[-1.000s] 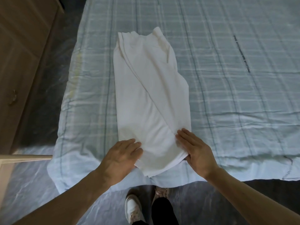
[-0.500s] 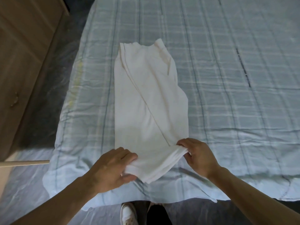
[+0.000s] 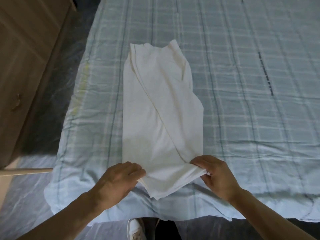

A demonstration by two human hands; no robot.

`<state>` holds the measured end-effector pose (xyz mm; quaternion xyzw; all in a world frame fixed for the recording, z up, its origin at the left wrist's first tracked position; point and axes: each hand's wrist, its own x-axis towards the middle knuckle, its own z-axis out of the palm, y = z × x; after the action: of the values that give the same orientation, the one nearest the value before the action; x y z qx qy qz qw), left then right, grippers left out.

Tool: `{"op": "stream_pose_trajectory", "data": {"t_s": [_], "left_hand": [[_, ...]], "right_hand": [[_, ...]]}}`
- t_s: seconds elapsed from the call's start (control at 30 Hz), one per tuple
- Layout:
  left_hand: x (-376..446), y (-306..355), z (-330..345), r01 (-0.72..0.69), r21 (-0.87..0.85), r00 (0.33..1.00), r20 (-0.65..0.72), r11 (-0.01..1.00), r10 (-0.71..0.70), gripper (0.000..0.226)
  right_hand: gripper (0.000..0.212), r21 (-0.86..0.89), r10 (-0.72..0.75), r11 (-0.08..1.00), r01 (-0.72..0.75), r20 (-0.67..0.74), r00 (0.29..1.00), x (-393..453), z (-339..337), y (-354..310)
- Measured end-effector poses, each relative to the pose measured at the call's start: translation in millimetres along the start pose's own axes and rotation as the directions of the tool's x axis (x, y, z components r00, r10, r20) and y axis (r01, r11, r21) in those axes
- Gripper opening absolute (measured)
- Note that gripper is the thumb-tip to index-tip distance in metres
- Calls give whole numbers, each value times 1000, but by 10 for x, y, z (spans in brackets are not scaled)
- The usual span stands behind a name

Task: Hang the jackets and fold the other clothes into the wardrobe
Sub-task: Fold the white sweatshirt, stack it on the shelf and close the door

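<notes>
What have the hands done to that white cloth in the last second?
Both hands went from resting flat on the white garment to pinching its near end: the left hand at the left corner, the right hand at the right, bunching it slightly. The garment is still lying lengthwise on the checked bedcover.

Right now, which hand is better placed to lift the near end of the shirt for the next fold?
Right hand: its fingers already pinch the shirt's near right corner. The left hand only covers the left corner.
</notes>
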<state>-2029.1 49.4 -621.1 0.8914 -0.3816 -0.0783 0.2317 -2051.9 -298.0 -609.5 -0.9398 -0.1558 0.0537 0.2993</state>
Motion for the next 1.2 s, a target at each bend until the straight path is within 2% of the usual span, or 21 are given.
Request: {"op": "stream_pose_trajectory", "data": {"t_s": [0.1,0.2,0.37,0.43,0.63,0.7,0.8,1.0,1.07,1.13,1.2], "left_hand": [[86,-56,-202,75,-143,997,-16,987,-78,20],[270,-101,-391,183,-132,977,-89,974,-196,29],[736,-172,-631,318,-59,926,-196,946,-324,21],[940,-247,-736,353,-92,900,-237,931,-365,20],[1479,-673,-1081,410,-238,827,-310,881,-468,14],[1624,-819,-1187,407,-255,826,-307,877,-472,11],[1877,-1041,-1336,387,-252,835,-313,887,-453,14],[2570,-1737,-1474,403,-265,794,-375,876,-479,16],[2820,-2021,-1389,459,-322,747,-364,828,-556,20],[2975,-2218,-1243,537,-402,693,-291,742,-659,30],[3014,-2299,-1089,598,-412,667,-220,687,-712,43]], "right_hand": [[32,83,51,995,-51,2,999,77,-82,30],[24,132,112,986,-105,-48,993,278,-210,-3],[14,148,258,960,-237,-143,956,781,-423,-46],[12,189,309,942,-278,-158,938,992,-492,-33],[8,305,329,920,-247,-259,908,1686,-717,61],[6,353,366,898,-264,-261,893,1912,-780,118],[4,385,385,884,-267,-272,882,2245,-887,177],[9,325,425,892,-315,-357,832,3168,-975,397],[12,321,473,871,-372,-346,810,3505,-900,590],[20,281,560,824,-492,-274,781,3721,-809,751],[32,251,636,769,-588,-213,741,3796,-724,822]]}}
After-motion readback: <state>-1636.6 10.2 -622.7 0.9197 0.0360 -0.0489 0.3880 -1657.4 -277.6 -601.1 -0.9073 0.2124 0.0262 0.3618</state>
